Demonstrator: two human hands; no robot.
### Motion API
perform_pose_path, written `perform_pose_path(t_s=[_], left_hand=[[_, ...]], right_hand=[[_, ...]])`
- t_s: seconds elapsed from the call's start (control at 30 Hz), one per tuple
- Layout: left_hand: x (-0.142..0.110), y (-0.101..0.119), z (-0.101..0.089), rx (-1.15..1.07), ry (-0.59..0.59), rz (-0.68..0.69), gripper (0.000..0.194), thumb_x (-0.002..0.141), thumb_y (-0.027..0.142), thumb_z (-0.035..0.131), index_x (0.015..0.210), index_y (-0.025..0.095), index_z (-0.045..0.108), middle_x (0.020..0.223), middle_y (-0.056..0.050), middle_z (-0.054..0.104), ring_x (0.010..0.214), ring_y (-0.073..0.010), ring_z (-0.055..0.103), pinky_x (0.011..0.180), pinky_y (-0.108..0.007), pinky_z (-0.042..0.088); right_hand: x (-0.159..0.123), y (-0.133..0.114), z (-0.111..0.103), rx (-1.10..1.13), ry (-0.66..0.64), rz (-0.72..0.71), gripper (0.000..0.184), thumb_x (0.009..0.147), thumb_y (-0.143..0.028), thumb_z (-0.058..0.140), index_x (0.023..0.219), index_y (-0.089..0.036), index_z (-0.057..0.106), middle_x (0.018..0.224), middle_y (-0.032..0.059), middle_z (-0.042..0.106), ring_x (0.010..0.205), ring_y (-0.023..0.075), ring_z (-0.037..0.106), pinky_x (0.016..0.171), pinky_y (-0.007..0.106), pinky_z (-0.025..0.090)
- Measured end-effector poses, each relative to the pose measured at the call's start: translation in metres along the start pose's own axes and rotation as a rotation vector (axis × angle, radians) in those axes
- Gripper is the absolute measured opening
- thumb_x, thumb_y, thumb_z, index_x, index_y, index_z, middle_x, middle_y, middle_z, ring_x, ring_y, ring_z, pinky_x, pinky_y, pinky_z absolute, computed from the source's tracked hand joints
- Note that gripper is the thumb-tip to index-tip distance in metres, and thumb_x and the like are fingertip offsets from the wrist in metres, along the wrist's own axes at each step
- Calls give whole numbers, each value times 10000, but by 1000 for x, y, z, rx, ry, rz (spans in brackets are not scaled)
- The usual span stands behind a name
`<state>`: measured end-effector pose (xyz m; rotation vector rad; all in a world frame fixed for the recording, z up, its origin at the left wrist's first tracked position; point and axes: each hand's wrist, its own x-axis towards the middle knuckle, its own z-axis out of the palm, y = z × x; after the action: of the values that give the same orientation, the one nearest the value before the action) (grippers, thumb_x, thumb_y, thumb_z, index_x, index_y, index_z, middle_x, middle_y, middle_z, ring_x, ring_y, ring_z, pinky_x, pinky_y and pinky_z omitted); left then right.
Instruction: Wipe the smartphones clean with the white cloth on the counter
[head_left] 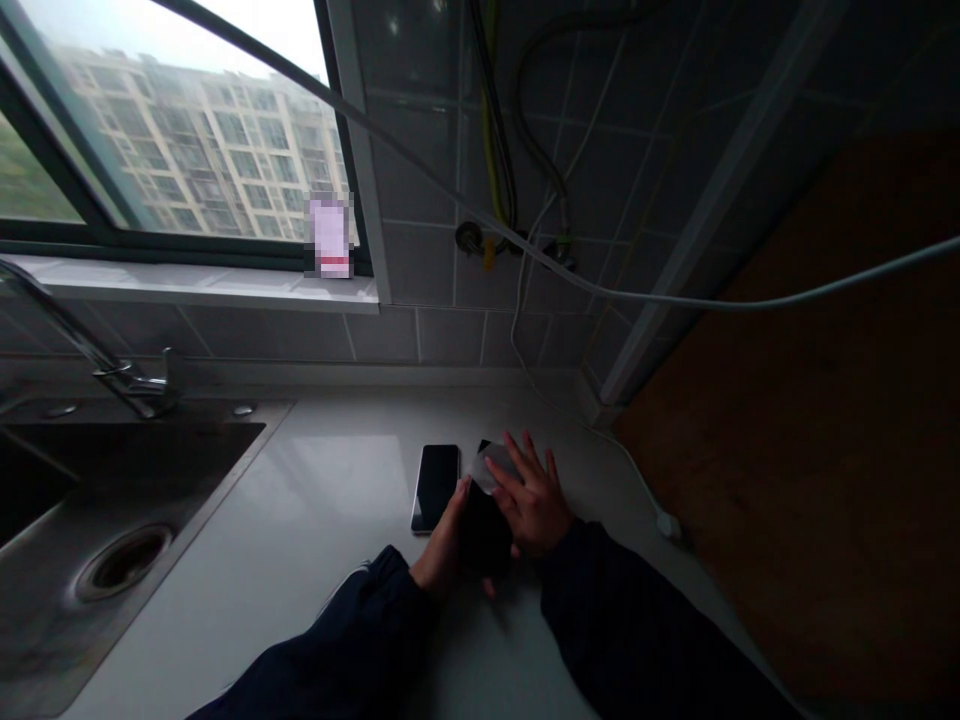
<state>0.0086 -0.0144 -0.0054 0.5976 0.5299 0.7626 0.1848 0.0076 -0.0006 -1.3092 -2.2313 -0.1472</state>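
Head view, lower centre of the frame: left hand (442, 540) narrowly gripping one edge of a flat black rectangular object (486, 530), seemingly to steady it; right hand (532, 495) spread wide, fingers pressing a clear plastic sheet (496, 465) against its far end; a black glass-fronted smartphone (435, 487) lying flat just beside, on the white bench (337, 490).

The phone screen (435, 488) is glossy glass, the countertop (330, 500) matt, the sink (45, 620) brushed steel.

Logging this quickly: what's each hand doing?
Left hand: gripping the edge of a dark phone-like object.
Right hand: open, spread on a translucent sheet.
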Motion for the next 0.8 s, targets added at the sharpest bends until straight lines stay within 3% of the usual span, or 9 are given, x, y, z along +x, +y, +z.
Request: perform_pose_path(t_s=[0.1,0.17,0.23,0.3,0.37,0.43,0.5,0.63,0.8], left_hand=[[0,-1,2,-14,66,7,812,973,671,418,1612,183,309,1230,-231,710,834,-348,768,408,-325,560],[2,-3,1,-15,128,45,763,972,606,494,1603,207,335,1380,-207,641,1008,-364,745,487,-331,594],[6,-6,-3,-17,216,151,671,967,495,576,1553,198,433,1490,-156,573,1268,-343,630,742,-346,636],[10,-10,-10,-14,299,286,574,940,379,648,1455,143,555,1555,-124,514,1469,-292,429,1071,-321,508],[11,-12,-15,-33,309,280,600,921,357,676,1472,161,542,1576,-111,491,1508,-299,363,1177,-370,410],[10,-12,-16,-61,253,216,696,917,378,677,1553,222,442,1564,-125,499,1434,-350,465,1117,-459,480],[6,-10,-12,-61,181,136,799,919,422,663,1619,296,298,1530,-152,527,1229,-383,640,893,-489,613],[-1,-6,-2,9,118,67,874,931,473,626,1647,363,136,1516,-182,526,889,-324,755,519,-344,607],[0,-8,-3,-12,94,133,821,928,423,647,1635,341,236,1554,-140,502,1061,-342,722,620,-324,623]], right_hand=[[-2,-5,2,55,19,-186,406,1025,-281,470,1388,-200,633,1630,161,387,1544,413,263,1146,772,262],[-2,-6,3,109,54,-280,403,1023,-248,460,1379,-161,629,1537,160,528,1506,370,377,1165,714,310],[-2,-7,3,162,104,-324,385,1022,-218,466,1361,-140,632,1424,143,644,1427,306,509,1162,605,402],[-1,-7,2,200,159,-339,355,1016,-195,493,1330,-143,651,1332,121,710,1323,254,613,1107,495,495],[1,-6,0,204,203,-332,329,1005,-182,520,1292,-159,679,1277,104,741,1240,237,667,1053,447,541],[3,-3,-2,175,236,-281,309,996,-185,538,1253,-176,709,1262,100,747,1196,249,683,1029,457,553],[5,1,-4,138,250,-192,307,993,-204,543,1242,-179,721,1287,111,733,1193,269,676,1024,483,550],[3,8,1,61,219,-58,366,1006,-260,526,1322,-161,681,1386,135,672,1298,315,614,1066,550,510],[-3,4,12,39,70,-161,515,1019,-314,471,1484,-99,524,1588,167,455,1520,337,358,1163,594,412]])
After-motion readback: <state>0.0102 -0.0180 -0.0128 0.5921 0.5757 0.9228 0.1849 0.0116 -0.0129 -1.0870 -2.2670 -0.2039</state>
